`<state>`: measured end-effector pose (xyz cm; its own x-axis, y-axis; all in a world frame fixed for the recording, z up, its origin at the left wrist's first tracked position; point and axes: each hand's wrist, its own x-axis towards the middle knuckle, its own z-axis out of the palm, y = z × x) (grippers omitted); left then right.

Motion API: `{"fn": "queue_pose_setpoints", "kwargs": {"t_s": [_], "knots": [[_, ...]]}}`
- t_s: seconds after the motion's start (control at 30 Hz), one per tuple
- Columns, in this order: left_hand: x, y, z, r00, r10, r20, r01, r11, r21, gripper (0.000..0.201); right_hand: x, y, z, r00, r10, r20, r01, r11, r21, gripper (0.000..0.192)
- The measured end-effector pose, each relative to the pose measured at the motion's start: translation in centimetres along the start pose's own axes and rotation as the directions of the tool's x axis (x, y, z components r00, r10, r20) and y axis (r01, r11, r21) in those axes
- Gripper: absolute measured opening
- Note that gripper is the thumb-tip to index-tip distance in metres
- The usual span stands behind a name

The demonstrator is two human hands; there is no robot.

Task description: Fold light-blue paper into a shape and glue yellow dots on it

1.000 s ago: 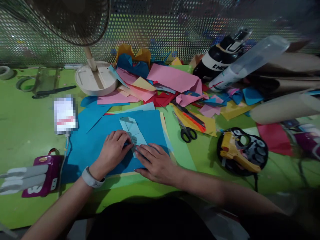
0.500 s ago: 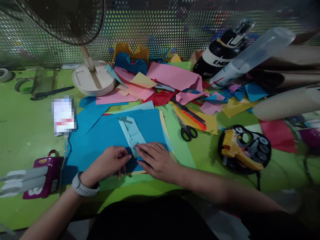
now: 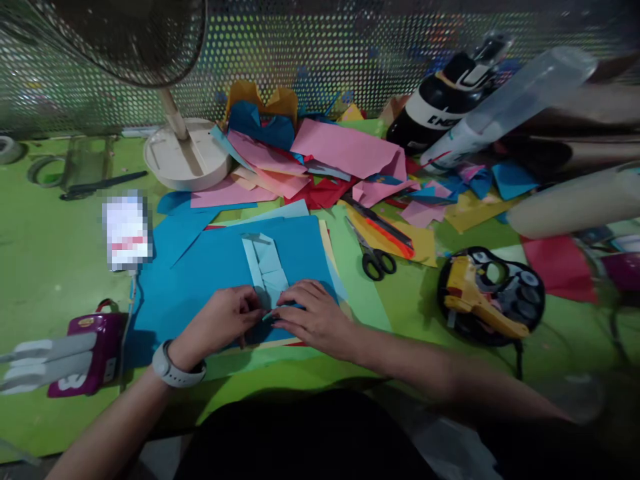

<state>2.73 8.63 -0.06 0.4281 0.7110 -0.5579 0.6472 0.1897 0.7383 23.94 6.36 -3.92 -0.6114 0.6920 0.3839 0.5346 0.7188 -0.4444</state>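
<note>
On the blue sheet [image 3: 210, 273] at the middle of the green surface [image 3: 45, 267] lies a folded strip of light blue paper [image 3: 265, 263], its near end between the two hands. The left hand [image 3: 220, 323], a pale watch [image 3: 173, 368] on its wrist, pinches that near end with curled fingertips; the right hand [image 3: 313, 317] lies with fingers spread flat over the same end, touching it. Just right of the sheet rest black-handled scissors [image 3: 375, 257], and farther right a yellow glue gun [image 3: 477, 300] on a dark tray. Behind lies a heap of coloured paper scraps [image 3: 340, 157], with a fan base [image 3: 183, 160] to its left.
</note>
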Motion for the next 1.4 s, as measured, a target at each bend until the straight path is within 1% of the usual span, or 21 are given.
{"fn": "queue_pose_setpoints", "kwargs": {"t_s": [0.07, 0.13, 0.23, 0.33, 0.4, 0.5, 0.63, 0.8, 0.97, 1.2, 1.4], "knots": [[0.0, 0.1, -0.2, 1.000, 0.003, -0.021, -0.002, 1.000, 0.021, 0.022, 0.2, 0.0, 0.0, 1.000, -0.019, -0.012, 0.019, 1.000, 0.001, 0.017], [-0.1, 0.1, -0.4, 1.000, -0.002, -0.025, 0.003, 1.000, 0.018, 0.026, 0.2, 0.0, 0.1, 1.000, -0.008, -0.013, 0.008, 1.000, 0.017, 0.018], [-0.1, -0.1, -0.7, 1.000, -0.021, -0.013, 0.020, 0.999, -0.042, 0.027, 0.1, 0.2, 0.1, 1.000, 0.027, 0.012, -0.027, 0.999, 0.045, 0.021], [0.0, -0.7, -0.7, 0.999, -0.032, 0.011, 0.033, 0.995, -0.089, 0.025, 0.1, 0.2, 0.2, 0.998, 0.060, 0.026, -0.061, 0.997, 0.036, 0.021], [0.1, -1.0, -0.6, 0.999, -0.027, 0.017, 0.028, 0.994, -0.106, 0.025, 0.2, 0.1, 0.3, 0.998, 0.053, 0.029, -0.054, 0.998, 0.025, 0.023], [0.3, -1.4, -0.5, 1.000, -0.018, 0.016, 0.019, 0.994, -0.112, 0.027, 0.3, 0.1, 0.4, 1.000, 0.016, 0.018, -0.017, 0.999, 0.035, 0.019], [0.3, -1.7, -0.5, 1.000, -0.009, 0.026, 0.012, 0.994, -0.110, 0.030, 0.4, 0.1, 0.4, 1.000, 0.005, -0.002, -0.005, 0.999, 0.044, 0.021], [0.4, -1.7, -0.5, 0.999, -0.005, 0.038, 0.009, 0.993, -0.116, 0.032, 0.3, 0.1, 0.4, 1.000, 0.006, -0.007, -0.006, 0.998, 0.055, 0.019], [0.4, -1.7, -0.5, 1.000, 0.003, 0.030, 0.000, 0.995, -0.100, 0.032, 0.3, 0.1, 0.5, 1.000, 0.013, 0.009, -0.013, 1.000, 0.026, 0.016], [0.3, -1.5, -0.8, 0.998, -0.003, 0.057, 0.010, 0.993, -0.120, 0.034, 0.4, -0.1, 0.5, 1.000, 0.008, 0.001, -0.008, 0.999, 0.040, 0.020], [0.3, -1.6, -0.7, 0.998, -0.005, 0.063, 0.013, 0.991, -0.131, 0.034, 0.3, 0.0, 0.5, 1.000, 0.009, -0.003, -0.009, 0.999, 0.046, 0.019]]}}
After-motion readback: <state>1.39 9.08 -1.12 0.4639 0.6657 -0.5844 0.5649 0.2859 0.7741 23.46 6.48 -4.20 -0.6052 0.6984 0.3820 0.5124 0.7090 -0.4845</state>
